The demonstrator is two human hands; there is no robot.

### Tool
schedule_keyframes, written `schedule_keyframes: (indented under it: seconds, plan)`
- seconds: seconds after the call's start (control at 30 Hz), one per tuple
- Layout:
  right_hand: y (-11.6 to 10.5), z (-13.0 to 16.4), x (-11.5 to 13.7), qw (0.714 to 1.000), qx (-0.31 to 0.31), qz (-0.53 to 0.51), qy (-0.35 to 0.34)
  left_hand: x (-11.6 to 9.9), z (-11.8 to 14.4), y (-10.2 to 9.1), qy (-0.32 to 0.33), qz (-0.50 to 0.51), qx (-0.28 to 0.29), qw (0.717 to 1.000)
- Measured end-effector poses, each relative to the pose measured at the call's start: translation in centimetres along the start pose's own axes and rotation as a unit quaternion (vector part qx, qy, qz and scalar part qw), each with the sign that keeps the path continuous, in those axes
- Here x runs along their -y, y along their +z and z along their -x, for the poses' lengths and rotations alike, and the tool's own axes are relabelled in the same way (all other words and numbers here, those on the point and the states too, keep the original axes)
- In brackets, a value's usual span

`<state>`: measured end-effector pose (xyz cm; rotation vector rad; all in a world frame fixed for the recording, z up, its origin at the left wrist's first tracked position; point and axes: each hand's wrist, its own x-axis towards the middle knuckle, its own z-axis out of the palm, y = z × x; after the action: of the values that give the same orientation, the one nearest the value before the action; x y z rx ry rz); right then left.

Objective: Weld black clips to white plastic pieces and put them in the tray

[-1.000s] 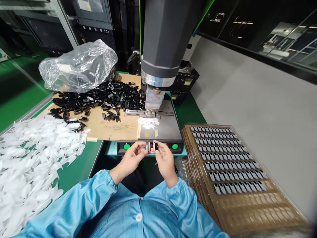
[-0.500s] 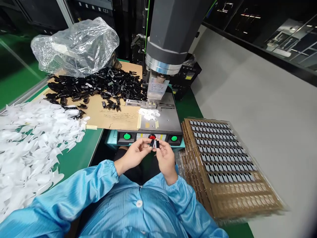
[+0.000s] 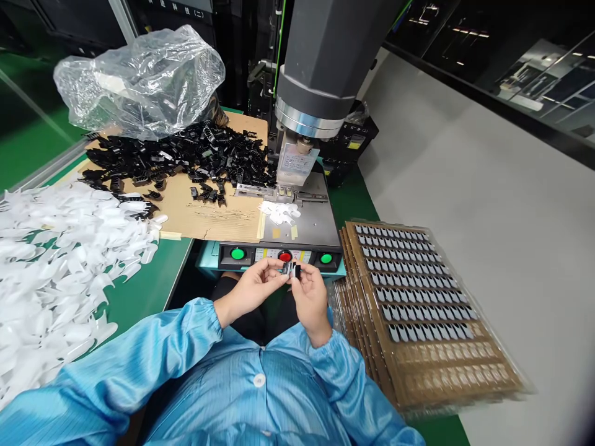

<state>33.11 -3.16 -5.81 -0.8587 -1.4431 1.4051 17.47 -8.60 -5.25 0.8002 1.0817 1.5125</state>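
In front of my body, before the machine's front panel, my left hand (image 3: 251,286) and my right hand (image 3: 310,298) meet fingertip to fingertip. My left fingers pinch a small black plastic part (image 3: 286,268). A second black plastic part (image 3: 297,271) is pinched between my right thumb and fingers, close beside the first. Something pale shows between the two; whether they touch is too small to tell. Just beyond my hands is a red button (image 3: 285,256), with one green button (image 3: 237,253) on its left and another green button (image 3: 326,258) on its right.
A press-like machine (image 3: 309,93) stands ahead, with white pieces (image 3: 279,212) on its bed. Black parts (image 3: 186,155) are heaped on cardboard (image 3: 218,226) under a plastic bag (image 3: 139,87). White plastic pieces (image 3: 60,279) cover the left table. Stacked trays (image 3: 446,353) holding rows of parts stand right.
The black part in my left hand has turned and now shows a greyer face. Both hands stay almost in place, still gripping; the view has shifted slightly.
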Motion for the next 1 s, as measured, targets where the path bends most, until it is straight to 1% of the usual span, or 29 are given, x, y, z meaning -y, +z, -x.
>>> schedule_keyframes:
  seconds: [0.07, 0.17, 0.27, 0.37, 0.43, 0.6, 0.77, 1.0]
  plan:
    - [0.1, 0.1, 0.4, 1.000, -0.004, -0.013, 0.001, -0.3, -0.1, 0.1, -0.010, 0.016, -0.002, 1.000]
    - [-0.1, 0.2, 1.0, 0.999, -0.001, -0.028, 0.020, -0.7, -0.2, 0.0, -0.032, 0.050, -0.008, 0.998]
    - [-0.3, 0.2, 1.4, 0.998, -0.010, -0.048, 0.045, -0.8, -0.2, -0.2, -0.069, 0.112, 0.011, 0.991]
    - [-0.3, 0.1, 1.8, 0.989, -0.007, -0.121, 0.081, -0.8, -0.2, -0.4, -0.102, 0.162, 0.038, 0.981]
    - [-0.2, 0.1, 2.1, 0.981, 0.000, -0.169, 0.099, -0.9, -0.1, -0.5, -0.114, 0.180, 0.047, 0.976]
    - [0.0, 0.3, 2.6, 0.969, 0.001, -0.216, 0.121, -1.1, -0.2, -0.8, -0.126, 0.210, 0.063, 0.967]
    - [0.0, 0.4, 2.8, 0.969, 0.018, -0.212, 0.122, -1.4, -0.1, -0.8, -0.133, 0.232, 0.087, 0.960]
    - [0.0, 0.5, 2.9, 0.968, 0.019, -0.218, 0.124, -1.5, 0.0, -0.6, -0.131, 0.235, 0.090, 0.959]
